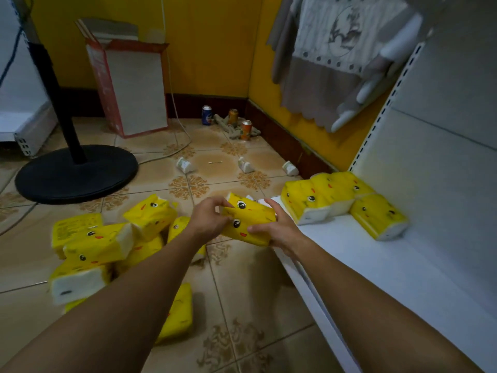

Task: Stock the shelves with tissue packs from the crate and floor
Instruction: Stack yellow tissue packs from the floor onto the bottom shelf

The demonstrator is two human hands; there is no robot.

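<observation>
Both hands hold two yellow tissue packs (248, 220) with cartoon faces, stacked together just left of the white shelf (382, 267). My left hand (208, 218) grips their left end and my right hand (279, 228) wraps their right end near the shelf's front edge. At the shelf's far end lie three yellow packs: a row of two (320, 195) and one (379, 216) beside them. Several more yellow packs (107, 243) are heaped on the tiled floor to the left, one (178, 313) lying partly under my left forearm.
A black fan base and pole (76, 172) stands on the floor at left. A red-and-white carton (131, 87) leans by the yellow wall, with three drink cans (232, 118) and a rag in the corner. Three small white cups (244, 165) lie on the tiles. Cloth hangs above the shelf.
</observation>
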